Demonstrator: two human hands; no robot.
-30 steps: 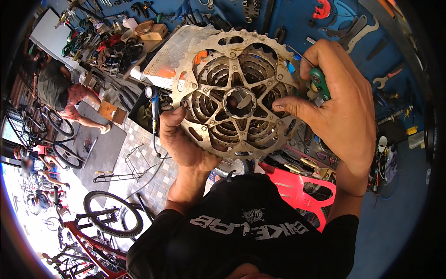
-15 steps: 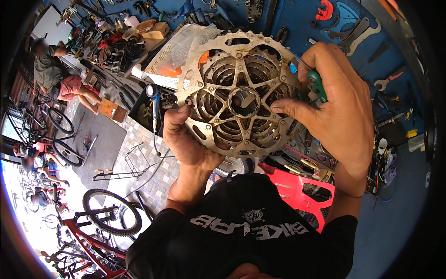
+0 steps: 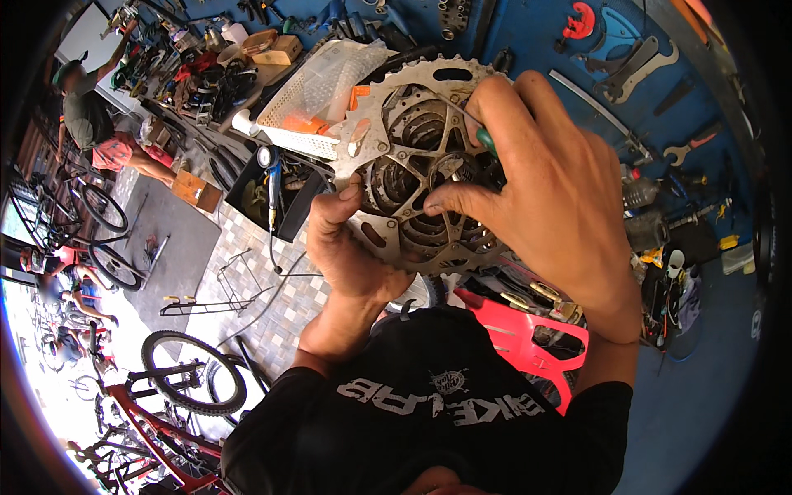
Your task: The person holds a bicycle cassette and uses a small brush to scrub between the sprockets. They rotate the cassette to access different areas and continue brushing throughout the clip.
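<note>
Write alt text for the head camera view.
A left hand grips the edge of a bicycle gear cluster while the right hand, holding a green-handled tool, covers part of its face. Wrenches hang on a blue wall.

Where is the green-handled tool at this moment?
In the head view, the green-handled tool is above and right of centre, held in the right hand, over the upper right of the bicycle gear.

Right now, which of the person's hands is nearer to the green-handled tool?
Right: the right hand holds the green-handled tool. The left hand is apart from it, gripping the sprocket cassette by its lower-left rim.
</note>
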